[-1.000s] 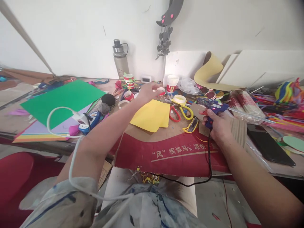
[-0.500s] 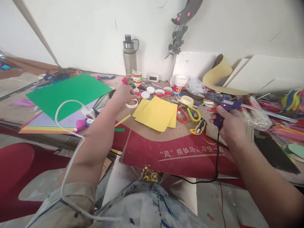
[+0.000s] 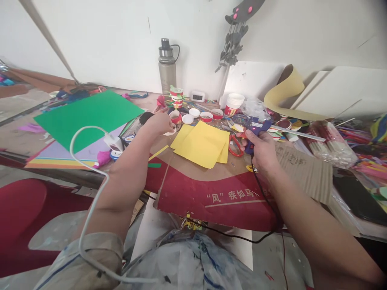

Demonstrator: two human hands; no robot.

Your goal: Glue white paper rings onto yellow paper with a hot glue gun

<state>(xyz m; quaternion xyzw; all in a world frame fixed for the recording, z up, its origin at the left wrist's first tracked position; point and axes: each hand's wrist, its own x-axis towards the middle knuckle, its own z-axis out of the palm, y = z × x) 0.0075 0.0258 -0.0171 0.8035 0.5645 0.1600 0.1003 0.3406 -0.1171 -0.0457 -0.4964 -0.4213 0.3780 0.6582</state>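
My left hand (image 3: 160, 123) is bent down at the left of the yellow paper sheets (image 3: 201, 144), its fingertips closed on the edge of a white paper ring (image 3: 171, 132) that they partly cover. My right hand (image 3: 262, 147) grips a blue glue gun (image 3: 256, 127). From the gun's back a long pale glue stick (image 3: 299, 133) juts out to the right, and a black cord hangs below. Its nozzle points left, above red-handled scissors (image 3: 235, 147). Behind the yellow paper stand several short red-and-white cup rings (image 3: 206, 117).
Green paper (image 3: 87, 117) covers coloured sheets at the left. A grey bottle (image 3: 167, 72) and a stack of paper cups (image 3: 234, 105) stand at the back. On the right are cardboard strips (image 3: 305, 171) and a black phone (image 3: 359, 195). A white cable (image 3: 90, 209) crosses my left arm.
My right hand has carried the glue gun left, over the scissors, uncovering the cardboard strips. My left hand has shifted slightly right and down onto the white paper ring.
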